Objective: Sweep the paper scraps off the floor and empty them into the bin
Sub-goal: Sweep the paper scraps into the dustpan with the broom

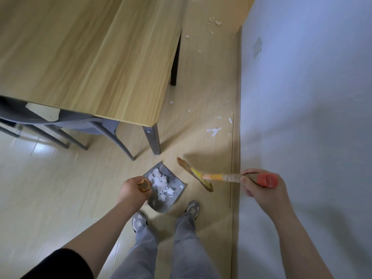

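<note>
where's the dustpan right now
Head view, low centre: the dustpan is down at the floor before the feet, left hand gripping its handle, broom just right.

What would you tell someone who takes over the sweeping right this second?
Left hand grips the dustpan by its handle; right hand grips the broom near its red end.
The dustpan is low in front of the feet, beside the table leg.
Done: a pile of scraps is in the dustpan.
Left: loose scraps lie on the floor between table and wall, with more farther along. Sweep those in, then empty the dustpan. No bin is in view.
</note>
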{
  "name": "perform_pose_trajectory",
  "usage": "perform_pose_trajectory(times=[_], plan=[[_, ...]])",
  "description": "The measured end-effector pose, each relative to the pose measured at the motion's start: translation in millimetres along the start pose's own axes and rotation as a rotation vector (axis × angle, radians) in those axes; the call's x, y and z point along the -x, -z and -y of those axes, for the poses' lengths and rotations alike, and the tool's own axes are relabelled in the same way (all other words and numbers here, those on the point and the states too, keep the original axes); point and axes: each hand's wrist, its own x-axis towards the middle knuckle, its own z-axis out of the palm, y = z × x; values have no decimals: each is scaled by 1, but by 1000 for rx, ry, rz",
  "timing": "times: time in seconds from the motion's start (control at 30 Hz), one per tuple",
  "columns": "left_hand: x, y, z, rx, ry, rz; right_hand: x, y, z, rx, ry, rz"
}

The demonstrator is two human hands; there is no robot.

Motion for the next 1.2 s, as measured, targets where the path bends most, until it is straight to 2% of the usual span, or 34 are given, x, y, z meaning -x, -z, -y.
perform_pose_trajectory(times=[0.17,0.3,0.43,0.57,0.8,0.93,1.1,1.2], plan=[[2,-2,-3,0,13,-2,14,17,7,-82,-23,70],[1,-5,-7,-26,12,-4,16,10,5,-51,-53,35],[1,-2,-5,-16,11,-4,24,-4,3,-35,-65,98],[2,0,-4,-8,25,6,22,11,5,-58,-96,78],[0,-5,-7,-7,34,3,9,21,0,-104,-82,-95],[-4,-5,-8,3,29,-9,-5,-8,-17,66,-3,-55],[-10,-2,-8,-3,20,-8,-16,-38,-25,89,15,-10],[-12,-1,-9,-16,19,-7,-18,-39,-18,105,24,83]])
